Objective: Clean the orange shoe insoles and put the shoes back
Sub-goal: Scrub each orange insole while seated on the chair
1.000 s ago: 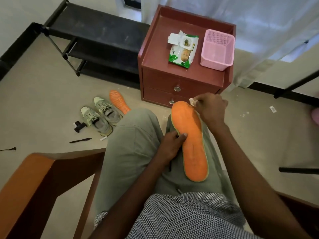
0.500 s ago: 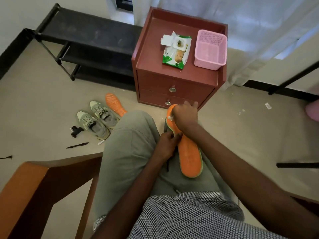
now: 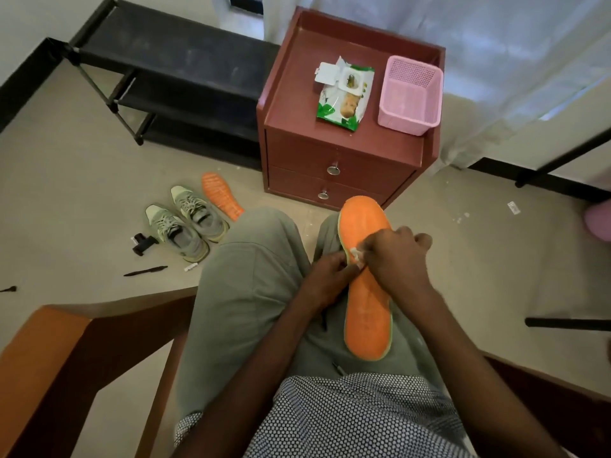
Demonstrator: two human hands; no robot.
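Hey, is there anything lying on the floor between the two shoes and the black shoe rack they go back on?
Nothing visible. The shoes sit on bare floor in front of the rack. The second insole lies beside them, off to the side of that path.

Bare beige floor (image 3: 82,153) lies open between the black metal shoe rack (image 3: 172,81) and the pair of grey-green sneakers (image 3: 185,219). Beside the sneakers, a ribbed orange insole (image 3: 221,196) lies just left of the knee. On the red-brown two-drawer table (image 3: 297,104), the green-white wipes packet (image 3: 344,94) and pink mesh plastic basket (image 3: 410,94) stand apart, with bare top to their left.
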